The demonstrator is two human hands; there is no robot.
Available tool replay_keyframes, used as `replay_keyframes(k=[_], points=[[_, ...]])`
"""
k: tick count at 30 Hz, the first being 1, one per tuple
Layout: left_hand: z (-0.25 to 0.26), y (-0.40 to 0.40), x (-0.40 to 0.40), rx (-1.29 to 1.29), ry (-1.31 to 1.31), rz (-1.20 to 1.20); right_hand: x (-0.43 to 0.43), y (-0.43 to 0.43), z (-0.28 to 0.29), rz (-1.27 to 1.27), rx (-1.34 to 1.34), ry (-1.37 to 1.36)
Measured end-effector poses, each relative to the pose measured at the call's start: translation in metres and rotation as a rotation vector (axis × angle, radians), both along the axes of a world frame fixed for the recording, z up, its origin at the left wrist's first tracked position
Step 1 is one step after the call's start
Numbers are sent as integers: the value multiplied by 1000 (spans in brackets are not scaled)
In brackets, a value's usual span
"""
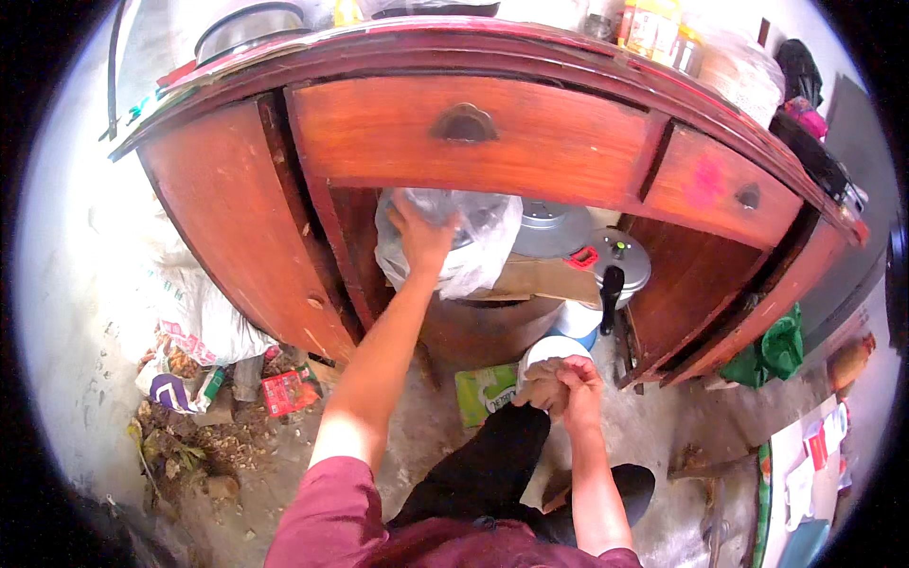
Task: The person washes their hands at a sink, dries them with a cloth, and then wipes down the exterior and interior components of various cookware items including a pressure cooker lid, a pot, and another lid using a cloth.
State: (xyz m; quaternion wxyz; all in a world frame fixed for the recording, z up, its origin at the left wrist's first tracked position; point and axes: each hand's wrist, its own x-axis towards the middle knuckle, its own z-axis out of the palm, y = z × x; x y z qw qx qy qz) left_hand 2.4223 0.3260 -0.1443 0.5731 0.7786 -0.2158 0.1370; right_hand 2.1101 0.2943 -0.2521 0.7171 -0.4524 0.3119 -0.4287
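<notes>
My left hand (420,231) reaches into the open space under the desk's middle drawer. Its spread fingers rest on a clear plastic bag (486,245) that wraps something, perhaps a pot; the fingertips are partly hidden. A crumpled brown cloth (543,381) is pinched in my right hand (584,389), above my knee and in front of a white round container (557,348). Just right of the bag sits a grey metal lid (550,231). Beside it is a pressure cooker (621,252) with a green valve and a black handle (611,298). Flattened cardboard (532,280) lies under the bag.
The reddish wooden desk (461,167) arches over this space, with a cup-handled drawer. Jars (650,28) and a metal pot (248,32) stand on top. White sacks (206,309) and litter (192,440) lie left; a green bag (774,351) hangs right. A green packet (486,390) is on the floor.
</notes>
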Motion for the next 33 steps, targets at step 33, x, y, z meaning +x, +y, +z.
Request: replay_keyframes(k=[33], points=[[-4, -262, -134, 589, -655, -595, -120, -93, -46, -189, 104, 196]])
